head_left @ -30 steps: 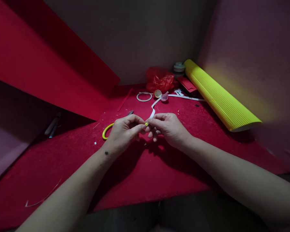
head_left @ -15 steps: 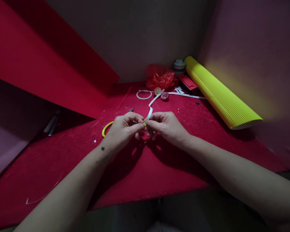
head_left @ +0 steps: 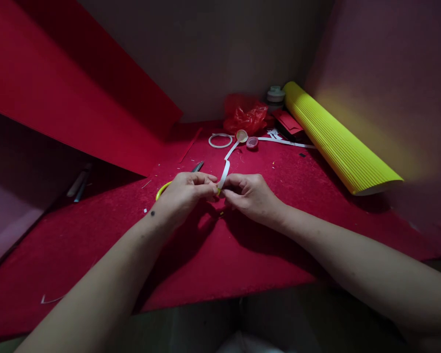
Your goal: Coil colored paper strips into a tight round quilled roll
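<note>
Hard to make out at centre frame: a tiny yellow-green bit (head_left: 218,191), pinched between the fingertips of both hands and mostly hidden by them. Left hand (head_left: 185,193) curled nearly closed, thumb and forefinger pressed on that bit. Right hand (head_left: 252,196) likewise curled, fingertips meeting the left ones and gripping the near end of a thin white paper strip (head_left: 226,169). Strip rising from the pinch toward upper centre, ending near a small pale round cap (head_left: 241,136) and a small pink cap (head_left: 252,142); contents of either cap impossible to tell. Partly covered by the left hand: yellow-handled scissors (head_left: 163,189), only a handle loop and a grey blade tip showing. Beneath everything, a red felt-covered table (head_left: 213,255). Upper centre: a crumpled red plastic bag (head_left: 245,113), contents unseen, and a white ring (head_left: 220,140) lying flat. Right of centre: a yellow corrugated paper roll (head_left: 338,139) lying on the table. Upper left: a large red sheet (head_left: 69,93), cut off by the frame edge. Dim, unclear stick-like shapes (head_left: 79,182) at the left in shadow.
</note>
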`<state>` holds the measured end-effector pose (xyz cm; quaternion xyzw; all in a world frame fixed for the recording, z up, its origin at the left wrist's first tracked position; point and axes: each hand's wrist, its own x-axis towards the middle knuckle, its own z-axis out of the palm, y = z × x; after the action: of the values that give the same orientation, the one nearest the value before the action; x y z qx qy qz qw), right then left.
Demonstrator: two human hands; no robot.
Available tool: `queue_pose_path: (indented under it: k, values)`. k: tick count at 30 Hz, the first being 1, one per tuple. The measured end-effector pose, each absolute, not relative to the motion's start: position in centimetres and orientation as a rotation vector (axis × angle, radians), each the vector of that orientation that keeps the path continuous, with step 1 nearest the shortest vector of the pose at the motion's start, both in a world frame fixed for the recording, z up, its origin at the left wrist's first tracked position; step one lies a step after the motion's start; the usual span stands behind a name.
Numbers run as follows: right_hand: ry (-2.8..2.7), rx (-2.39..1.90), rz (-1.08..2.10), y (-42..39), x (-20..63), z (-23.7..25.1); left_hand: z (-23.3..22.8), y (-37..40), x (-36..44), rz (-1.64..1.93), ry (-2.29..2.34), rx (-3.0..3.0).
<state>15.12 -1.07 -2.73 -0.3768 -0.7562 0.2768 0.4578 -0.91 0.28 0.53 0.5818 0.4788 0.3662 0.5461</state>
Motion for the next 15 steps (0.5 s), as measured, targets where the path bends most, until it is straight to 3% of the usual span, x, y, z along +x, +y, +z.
queue_pose_path:
  k: [15]
  values:
    - [-1.931, -0.947, 0.447, -0.95, 15.22, -2.84, 0.04, 0.82, -1.40, 0.794, 1.010, 1.319]
